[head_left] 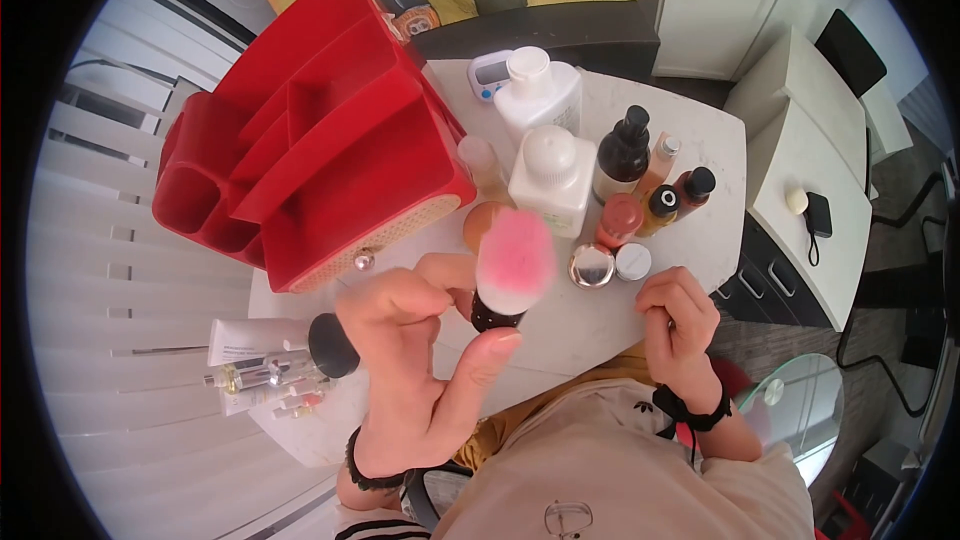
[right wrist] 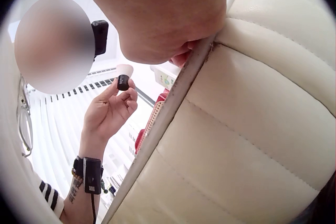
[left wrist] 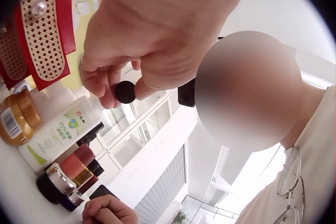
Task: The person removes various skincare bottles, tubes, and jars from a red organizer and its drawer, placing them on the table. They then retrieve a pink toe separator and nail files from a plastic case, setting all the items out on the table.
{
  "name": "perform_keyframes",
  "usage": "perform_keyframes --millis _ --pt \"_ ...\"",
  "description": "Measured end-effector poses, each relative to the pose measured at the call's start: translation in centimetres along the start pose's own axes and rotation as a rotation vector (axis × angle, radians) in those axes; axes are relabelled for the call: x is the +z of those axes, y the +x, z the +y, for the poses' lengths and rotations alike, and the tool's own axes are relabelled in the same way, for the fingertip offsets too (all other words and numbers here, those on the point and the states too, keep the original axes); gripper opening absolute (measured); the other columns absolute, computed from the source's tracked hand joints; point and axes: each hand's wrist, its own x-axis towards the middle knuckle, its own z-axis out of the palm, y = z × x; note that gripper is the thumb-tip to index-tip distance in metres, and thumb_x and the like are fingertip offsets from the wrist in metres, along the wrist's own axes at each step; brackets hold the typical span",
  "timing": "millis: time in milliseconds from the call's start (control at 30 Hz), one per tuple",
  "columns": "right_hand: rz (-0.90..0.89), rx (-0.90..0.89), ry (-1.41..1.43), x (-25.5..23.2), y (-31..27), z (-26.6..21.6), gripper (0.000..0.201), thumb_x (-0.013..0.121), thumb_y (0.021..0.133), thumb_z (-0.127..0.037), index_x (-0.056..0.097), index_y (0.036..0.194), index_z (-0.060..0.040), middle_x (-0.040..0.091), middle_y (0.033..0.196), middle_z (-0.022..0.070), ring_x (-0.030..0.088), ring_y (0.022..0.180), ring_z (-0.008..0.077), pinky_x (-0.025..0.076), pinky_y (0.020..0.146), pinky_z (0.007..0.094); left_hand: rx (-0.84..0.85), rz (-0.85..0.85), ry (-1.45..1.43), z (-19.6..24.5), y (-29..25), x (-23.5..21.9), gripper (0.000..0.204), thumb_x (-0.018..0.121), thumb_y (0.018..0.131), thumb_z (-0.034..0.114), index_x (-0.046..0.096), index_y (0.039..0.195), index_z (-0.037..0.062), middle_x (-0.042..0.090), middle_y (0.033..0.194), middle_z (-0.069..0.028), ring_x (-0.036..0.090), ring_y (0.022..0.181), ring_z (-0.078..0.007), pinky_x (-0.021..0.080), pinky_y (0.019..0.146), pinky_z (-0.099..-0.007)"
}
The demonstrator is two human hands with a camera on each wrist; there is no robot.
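Note:
A short brush with pink-and-white bristles and a dark dotted handle is pinched between the thumb and fingers of my left hand, raised above the table. In the left wrist view the round black end of the brush shows between the fingertips of the left hand. The right wrist view shows the brush upright in the left hand, bristles up. My right hand rests at the table's front edge with its fingers loosely curled and nothing visible in it.
A red organizer stands at the left back. White bottles, a dark bottle and several small jars, including a silver-lidded one, stand in the middle. Tubes and small bottles lie at the left. A white cabinet is at the right.

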Motion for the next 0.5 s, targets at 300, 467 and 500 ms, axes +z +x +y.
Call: perform_keyframes --millis 300,467,500 --pt "0.019 -0.007 -0.016 0.2 0.0 0.0 0.020 0.055 0.074 0.018 0.061 0.082 0.0008 0.062 0.083 0.0133 0.059 0.063 0.0237 0.044 0.055 0.0301 -0.154 0.016 -0.006 0.6 0.8 0.3 0.060 0.069 0.092 0.007 0.041 0.145 -0.0005 0.064 0.117 -0.0208 0.066 0.101 -0.0256 0.052 0.085 -0.0376" --pt "0.028 -0.022 -0.015 0.2 0.0 0.0 0.020 0.054 0.074 0.018 0.061 0.082 0.0012 0.061 0.082 0.0132 0.058 0.063 0.0234 0.044 0.055 0.0303 0.001 -0.152 0.097 -0.4 0.9 0.0 0.045 0.072 0.083 -0.002 0.054 0.124 -0.0002 0.064 0.117 -0.0220 0.067 0.110 -0.0340 0.054 0.093 -0.0434" --pt "0.027 -0.020 -0.017 0.3 0.0 0.0 0.020 0.054 0.074 0.018 0.061 0.082 0.0012 0.061 0.082 0.0132 0.058 0.063 0.0234 0.044 0.055 0.0303 -0.001 -0.152 0.095 -0.4 1.0 0.2 0.045 0.072 0.083 -0.002 0.054 0.124 -0.0002 0.064 0.117 -0.0220 0.067 0.110 -0.0340 0.054 0.093 -0.0434"
